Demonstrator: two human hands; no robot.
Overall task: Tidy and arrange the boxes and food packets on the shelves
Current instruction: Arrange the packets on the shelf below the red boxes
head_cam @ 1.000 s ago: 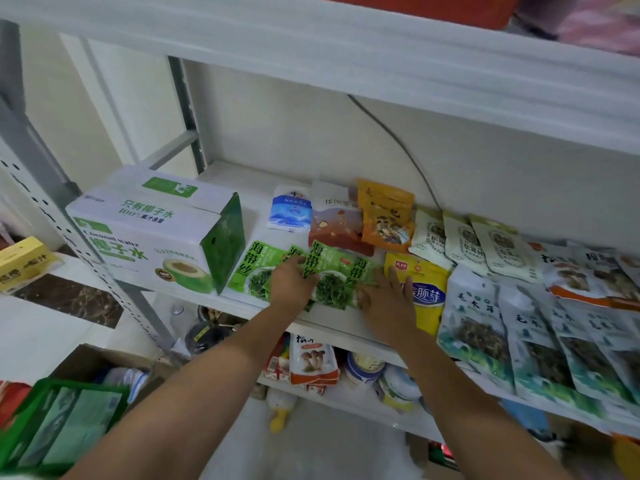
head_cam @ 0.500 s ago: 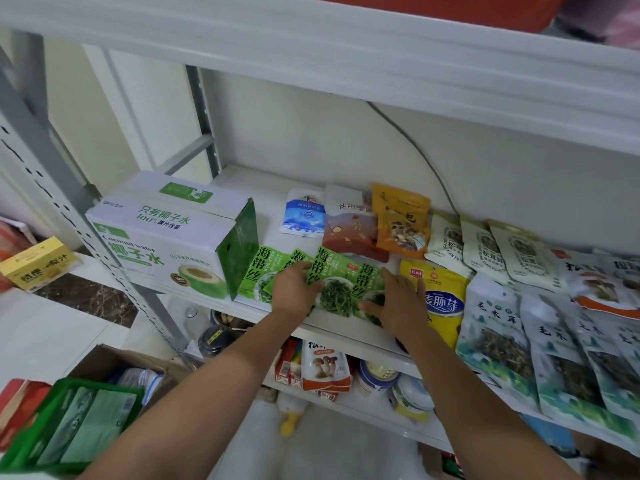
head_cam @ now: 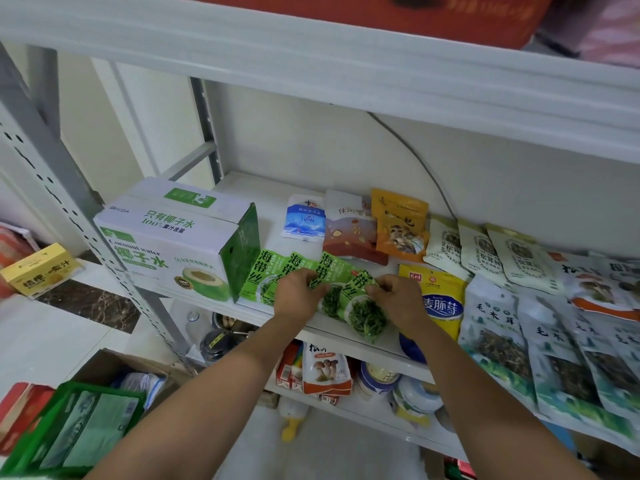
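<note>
Several green kelp packets lie overlapped in a row at the front of the white shelf. My left hand rests on the middle packets, its fingertips curled over a top edge. My right hand pinches the rightmost green packet, which is tilted up off the row. A white and green coconut water box stands to the left of the packets. A yellow and blue packet lies just right of my right hand.
Behind the row lie a blue salt packet, a brown snack bag and an orange bag. Pale and teal mushroom packets fill the right side. A green basket and a carton sit on the floor at left.
My right hand has lifted the rightmost green packet and tilted it up. My left hand stayed on the middle packets. The camera moved closer.
</note>
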